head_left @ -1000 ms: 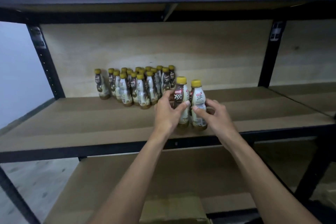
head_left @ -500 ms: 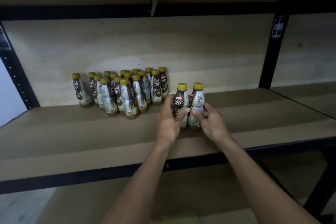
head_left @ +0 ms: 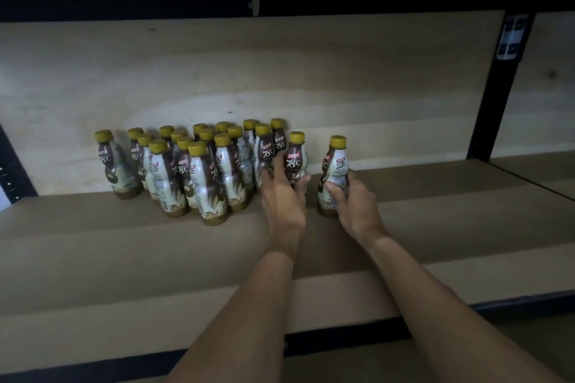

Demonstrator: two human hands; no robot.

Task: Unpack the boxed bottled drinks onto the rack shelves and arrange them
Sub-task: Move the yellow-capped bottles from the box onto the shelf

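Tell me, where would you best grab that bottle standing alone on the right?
Around its round body, below the yellow cap. The lone bottle stands upright on the shelf, so come from the front or right: the other bottles crowd its left. The right hand wraps its lower body that way.

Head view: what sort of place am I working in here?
Likely a stockroom or a shop's back room: a black metal rack upright carrying bare board shelves, a plain plywood back panel, and a tight cluster of identical yellow-capped bottles.
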